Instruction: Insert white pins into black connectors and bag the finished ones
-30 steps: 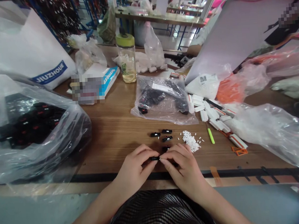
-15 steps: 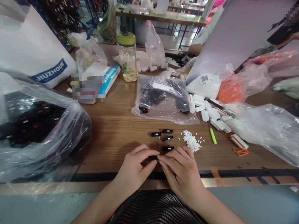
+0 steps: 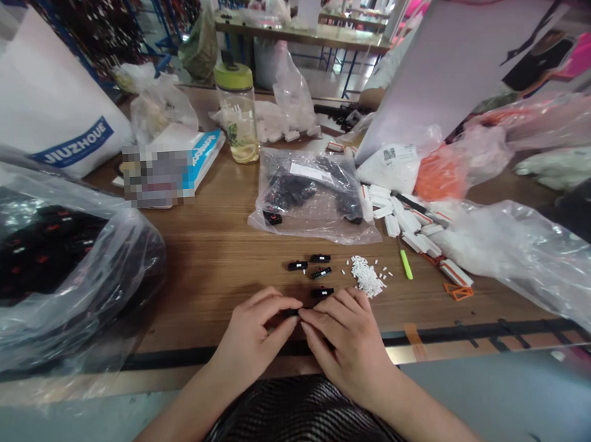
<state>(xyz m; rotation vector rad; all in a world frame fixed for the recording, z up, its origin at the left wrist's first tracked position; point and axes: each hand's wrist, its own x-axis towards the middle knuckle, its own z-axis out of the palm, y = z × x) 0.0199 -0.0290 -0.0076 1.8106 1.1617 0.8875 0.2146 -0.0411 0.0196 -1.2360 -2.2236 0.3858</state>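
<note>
Near the table's front edge, my left hand [image 3: 255,330] pinches a small black plastic connector housing [image 3: 291,312] between thumb and forefinger. My right hand [image 3: 345,341] meets it there, its fingertips closed at the housing's right end. Whatever those fingertips grip is hidden. Just beyond lie several similar black connector housings [image 3: 321,273] with white dots on them; the nearest housing [image 3: 322,293] is close to my right fingers. A loose heap of tiny white plastic pieces [image 3: 366,277] sits right of these, beyond my right hand.
A clear bag of black parts [image 3: 308,187] lies ahead. Left stands a large open plastic bag [image 3: 142,257] of black housings. To the right are a yellow-green-handled tool [image 3: 406,265], white strips [image 3: 400,214] and orange pieces [image 3: 457,292]. A lidded bottle [image 3: 238,118] stands behind.
The whole view has shifted slightly, so things appear farther left. Both hands keep the same pose at the black connector housing.
</note>
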